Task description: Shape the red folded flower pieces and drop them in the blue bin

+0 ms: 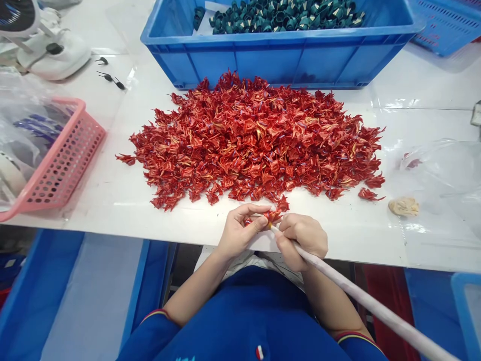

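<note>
From overhead, the left hand (238,231) pinches a small red foil blossom (268,216) between thumb and fingers, against the tip of a long white-wrapped rod (361,296) grasped in the right hand (302,241). A heap of red blossoms (255,138) lies within reach on the white table (376,235); beyond, a blue crate (278,62) holds dark green curled pieces (285,16).

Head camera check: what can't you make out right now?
Head view:
- Red folded piece: mostly hidden by the left hand and right hand.
- Tip of the pale rod: hidden inside the piece.
- Dark green pieces in the blue crate: cut off by the top edge.
- Pink basket contents: obscured by clear plastic bag.
</note>
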Demonstrator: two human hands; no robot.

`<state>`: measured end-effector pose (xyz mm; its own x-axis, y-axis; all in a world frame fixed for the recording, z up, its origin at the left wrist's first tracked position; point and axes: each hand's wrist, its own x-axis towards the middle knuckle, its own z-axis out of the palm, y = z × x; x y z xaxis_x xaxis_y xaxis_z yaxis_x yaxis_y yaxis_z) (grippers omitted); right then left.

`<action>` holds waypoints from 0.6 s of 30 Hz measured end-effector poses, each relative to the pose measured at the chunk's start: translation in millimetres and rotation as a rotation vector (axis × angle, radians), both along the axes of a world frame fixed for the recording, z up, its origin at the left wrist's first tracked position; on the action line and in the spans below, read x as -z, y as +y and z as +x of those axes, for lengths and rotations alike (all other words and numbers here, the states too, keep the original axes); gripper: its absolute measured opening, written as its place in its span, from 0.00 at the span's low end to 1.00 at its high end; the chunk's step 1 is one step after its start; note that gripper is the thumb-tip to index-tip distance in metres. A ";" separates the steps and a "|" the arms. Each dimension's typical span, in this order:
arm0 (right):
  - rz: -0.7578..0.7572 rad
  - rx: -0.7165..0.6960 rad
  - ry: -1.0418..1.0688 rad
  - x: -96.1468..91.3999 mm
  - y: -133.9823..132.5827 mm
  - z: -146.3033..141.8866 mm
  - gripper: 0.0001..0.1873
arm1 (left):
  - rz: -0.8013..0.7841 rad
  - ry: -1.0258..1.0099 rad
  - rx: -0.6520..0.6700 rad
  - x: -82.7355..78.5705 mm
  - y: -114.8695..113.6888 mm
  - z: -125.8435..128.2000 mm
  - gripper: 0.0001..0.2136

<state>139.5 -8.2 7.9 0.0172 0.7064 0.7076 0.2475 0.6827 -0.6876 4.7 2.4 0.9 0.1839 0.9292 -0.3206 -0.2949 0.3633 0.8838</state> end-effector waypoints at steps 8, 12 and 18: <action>0.013 0.034 0.131 -1.5 -2.8 0.7 0.14 | -0.063 -0.066 0.020 -1.7 -1.0 0.5 0.18; 0.033 0.116 0.024 -1.4 -1.9 -1.3 0.15 | -0.026 -0.002 0.026 1.4 -1.7 -0.5 0.18; 0.097 0.232 -0.137 -1.7 -1.2 -0.4 0.15 | 0.078 0.030 0.050 -2.7 -0.5 0.0 0.14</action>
<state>139.0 -9.3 9.6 0.0699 0.6238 0.7785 0.4907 0.6580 -0.5713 4.7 1.9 3.6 0.2219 0.9413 -0.2542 -0.2511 0.3071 0.9180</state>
